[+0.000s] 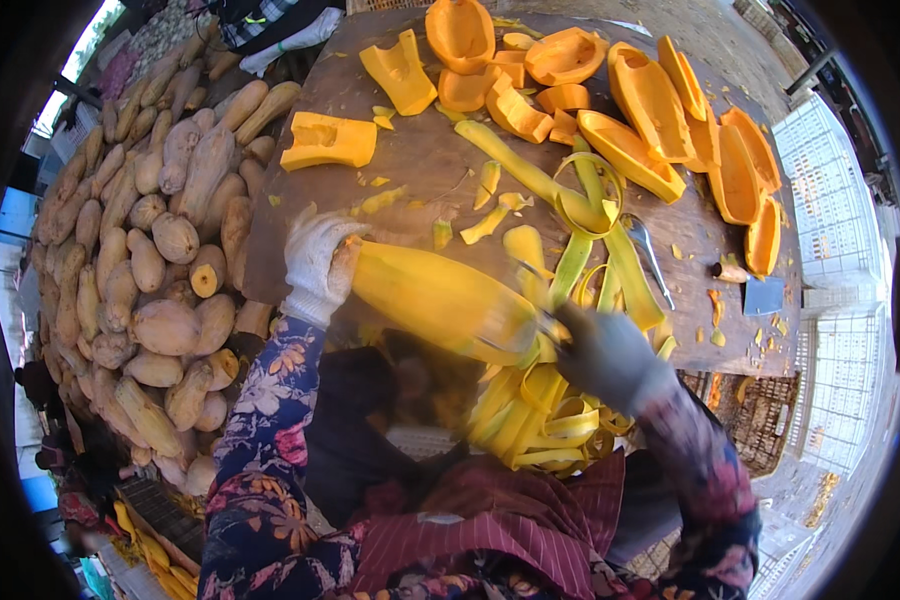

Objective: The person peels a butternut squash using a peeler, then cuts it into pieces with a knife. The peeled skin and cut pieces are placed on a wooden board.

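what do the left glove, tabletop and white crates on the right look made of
Left glove: probably knitted fabric, matte white, judging by its soft, creased surface. Tabletop: likely wood or plywood, from its brown, unevenly toned flat face. White crates: apparently moulded plastic, given the regular openwork lattice.

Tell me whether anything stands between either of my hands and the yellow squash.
The gloved left hand grips one end of the squash directly. At the other end, only a blurred tool visibly sits between it and the gloved right hand; peel strips hang below.
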`<state>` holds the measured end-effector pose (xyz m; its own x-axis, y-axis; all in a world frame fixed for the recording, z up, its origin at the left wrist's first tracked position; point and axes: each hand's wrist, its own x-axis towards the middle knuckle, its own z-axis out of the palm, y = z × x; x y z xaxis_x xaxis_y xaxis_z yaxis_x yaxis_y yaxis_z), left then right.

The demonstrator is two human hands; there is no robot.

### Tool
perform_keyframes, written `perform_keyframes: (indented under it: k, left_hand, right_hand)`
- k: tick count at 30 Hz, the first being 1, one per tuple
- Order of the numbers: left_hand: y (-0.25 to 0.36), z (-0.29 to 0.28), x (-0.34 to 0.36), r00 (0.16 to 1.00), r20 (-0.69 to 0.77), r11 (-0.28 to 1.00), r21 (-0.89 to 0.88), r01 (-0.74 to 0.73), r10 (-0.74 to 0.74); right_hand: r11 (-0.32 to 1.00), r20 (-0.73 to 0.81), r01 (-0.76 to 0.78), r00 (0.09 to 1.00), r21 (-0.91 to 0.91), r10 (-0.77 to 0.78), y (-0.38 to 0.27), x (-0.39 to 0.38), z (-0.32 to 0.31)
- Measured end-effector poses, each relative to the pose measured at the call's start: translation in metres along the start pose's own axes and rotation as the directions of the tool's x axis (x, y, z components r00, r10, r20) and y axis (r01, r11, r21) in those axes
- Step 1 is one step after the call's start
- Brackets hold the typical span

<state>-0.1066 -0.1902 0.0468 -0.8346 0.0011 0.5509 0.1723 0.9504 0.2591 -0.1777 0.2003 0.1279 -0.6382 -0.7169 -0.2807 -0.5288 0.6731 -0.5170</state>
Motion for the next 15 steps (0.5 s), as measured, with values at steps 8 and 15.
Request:
perform_keyframes:
  k: [8,15]
  left_hand:
    - [0.001,-0.001,0.003,1.0,0.018,1.0,0.002,0.0,-0.001]
    - [-0.003,0.004,0.007,0.999,0.043,0.999,0.023,0.027,-0.027]
  right_hand:
    - [0.936,0.191,0.274,0.953,-0.219,-0.235,-0.03,0.093,0.004]
    - [0.98,0.023,-0.047,0.998,-0.192,0.052,0.07,-0.067,0.061]
